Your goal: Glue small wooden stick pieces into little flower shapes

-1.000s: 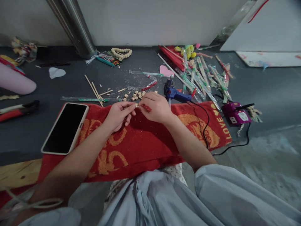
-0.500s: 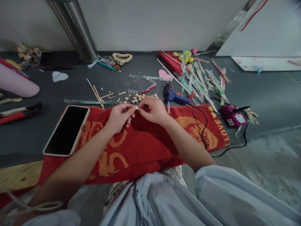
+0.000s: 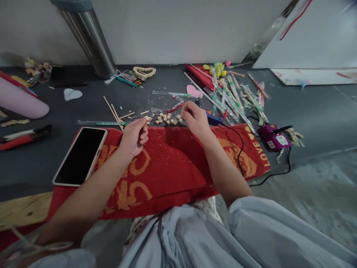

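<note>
Closest in, the red towel (image 3: pixel 178 163) lies beneath both forearms, probably catching crumbs, with the phone (image 3: pixel 80 156) resting on its left end. The left hand (image 3: pixel 133 138) pinches a small pale piece (image 3: pixel 147 119) at the fingertips, seemingly for fine control; the right hand (image 3: pixel 196 121) is curled, its grip impossible to tell. Just beyond, pale chunks (image 3: pixel 168 117) sit handily between them, and farther back lie wrapped sticks (image 3: pixel 235 87).

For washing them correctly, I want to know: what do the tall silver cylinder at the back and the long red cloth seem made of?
The tall silver metal cylinder looks like stainless steel, satin finish: pale highlights run down its smooth side. The long red cloth seems matt terry, from its fuzzy-edged orange pattern; probably cotton, but the fibre is unclear.
</note>
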Motion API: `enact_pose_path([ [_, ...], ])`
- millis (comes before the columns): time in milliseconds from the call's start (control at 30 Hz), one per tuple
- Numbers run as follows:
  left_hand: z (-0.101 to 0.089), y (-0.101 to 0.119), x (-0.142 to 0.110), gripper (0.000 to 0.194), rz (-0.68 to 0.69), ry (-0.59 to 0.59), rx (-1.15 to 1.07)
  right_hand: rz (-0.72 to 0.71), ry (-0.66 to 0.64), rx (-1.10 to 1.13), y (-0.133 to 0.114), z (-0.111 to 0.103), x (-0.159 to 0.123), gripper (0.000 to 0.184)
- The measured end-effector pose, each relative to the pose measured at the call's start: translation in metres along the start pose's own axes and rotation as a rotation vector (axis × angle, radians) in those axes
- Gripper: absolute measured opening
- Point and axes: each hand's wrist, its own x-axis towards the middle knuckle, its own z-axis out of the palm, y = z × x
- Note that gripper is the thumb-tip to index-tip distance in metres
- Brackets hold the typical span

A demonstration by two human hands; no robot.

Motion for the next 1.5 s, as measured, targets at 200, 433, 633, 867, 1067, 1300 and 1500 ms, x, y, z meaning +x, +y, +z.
enact_pose_path([
  [200,-0.001,0.000,0.000,0.007,-0.004,-0.015,-0.011,0.041,0.093,0.023,0.008,-0.007,0.004,0.020],
  [433,-0.002,0.001,0.002,0.012,-0.002,0.000,-0.079,0.114,0.290,0.146,0.019,-0.009,0.008,0.034],
  [633,-0.004,0.000,0.004,0.009,-0.010,-0.015,-0.117,0.054,0.189,-0.094,0.022,-0.005,0.009,0.028],
  [867,-0.001,0.001,0.002,0.012,-0.010,-0.025,-0.057,-0.027,-0.040,-0.369,0.025,0.005,0.003,0.016],
  [1067,-0.002,0.000,0.002,0.013,-0.001,-0.051,-0.045,-0.042,-0.129,-0.471,0.020,0.006,-0.001,0.016],
  [1300,-0.001,0.000,0.003,0.014,-0.002,-0.027,-0.040,0.045,-0.227,-0.577,0.008,-0.002,0.001,0.026],
  [1500,-0.001,0.001,0.002,0.011,-0.004,-0.022,-0.035,0.103,-0.218,-0.621,0.007,-0.008,0.004,0.021],
])
